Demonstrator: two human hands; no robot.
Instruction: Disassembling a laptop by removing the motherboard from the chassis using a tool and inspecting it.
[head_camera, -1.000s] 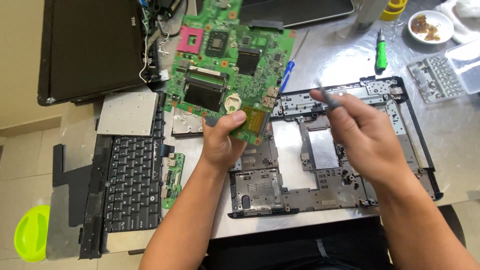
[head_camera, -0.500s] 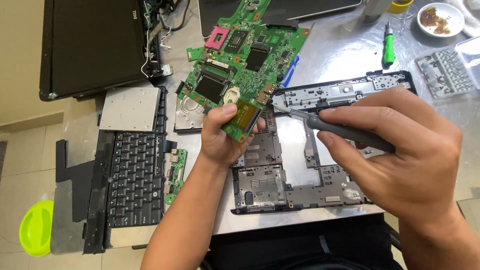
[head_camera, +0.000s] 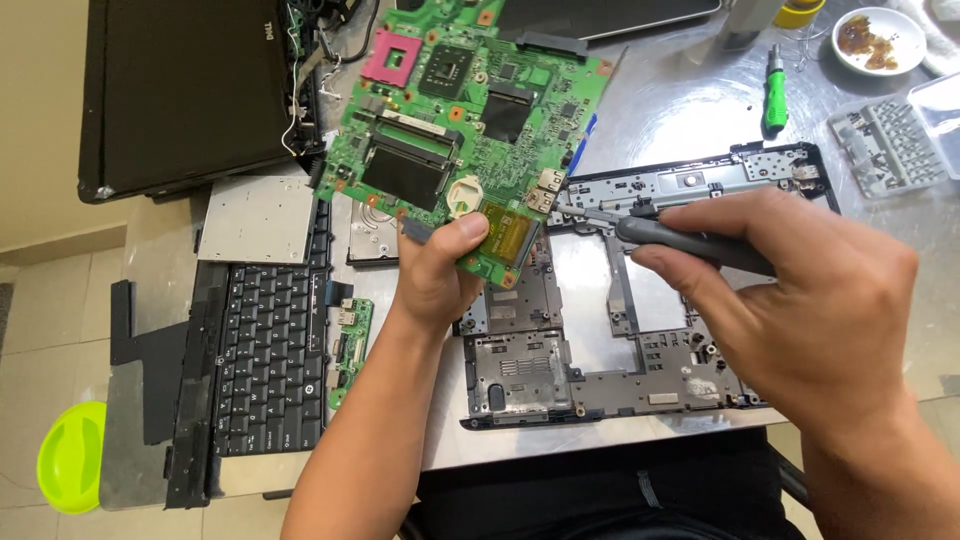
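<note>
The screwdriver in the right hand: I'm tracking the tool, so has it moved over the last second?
Yes. The screwdriver has swung leftward across the black laptop base frame; its tip now meets the green motherboard edge.

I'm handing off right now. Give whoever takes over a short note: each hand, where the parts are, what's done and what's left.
Left hand: grips the green motherboard by its near edge, lifted above the table.
Right hand: holds a dark screwdriver, tip at the board's near right edge.
Laptop base frame: on the metal table, board out.
Keyboard: off, lying left.
Done: board out of the frame.
Left: whatever the tip is working on; too small to tell.
</note>
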